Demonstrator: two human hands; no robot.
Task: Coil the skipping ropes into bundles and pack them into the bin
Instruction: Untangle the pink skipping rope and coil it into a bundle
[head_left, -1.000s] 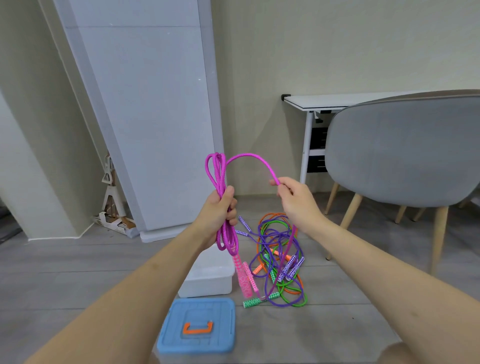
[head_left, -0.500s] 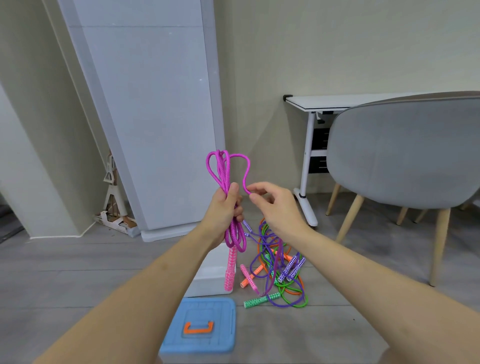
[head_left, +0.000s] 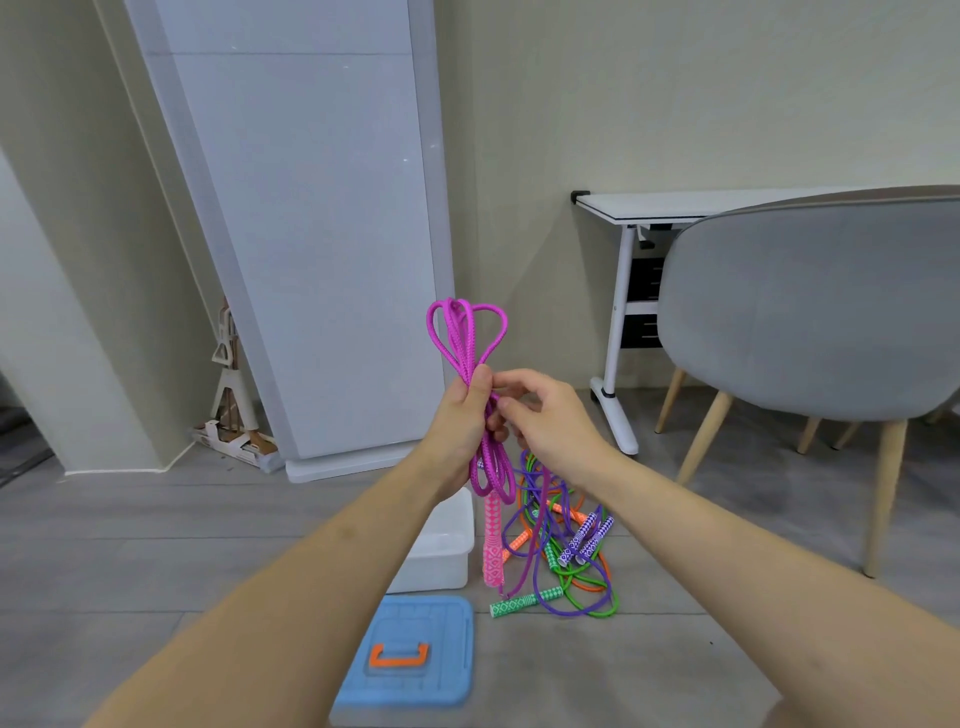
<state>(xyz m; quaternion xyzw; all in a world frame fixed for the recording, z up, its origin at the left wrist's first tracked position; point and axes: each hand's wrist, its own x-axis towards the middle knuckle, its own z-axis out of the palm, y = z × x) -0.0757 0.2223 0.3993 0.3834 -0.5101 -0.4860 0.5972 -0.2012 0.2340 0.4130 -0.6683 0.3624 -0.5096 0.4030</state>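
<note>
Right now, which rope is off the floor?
The pink rope, looped in the left hand with the right hand at it. The purple, green and orange ropes lie tangled on the floor.

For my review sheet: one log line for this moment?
left hand grips pink rope | right hand pinches strand | bin open

Lighting: even, soft, moderately bright; source not seen. Shadows faint, noted under chair (head_left: 810, 306) and desk (head_left: 675, 205). No glare. Wide-angle distortion: wall panel (head_left: 311, 234) bowed, leaning near edges. Slight softness at blue lid (head_left: 410, 649) and lower edge; centre sharp.
</note>
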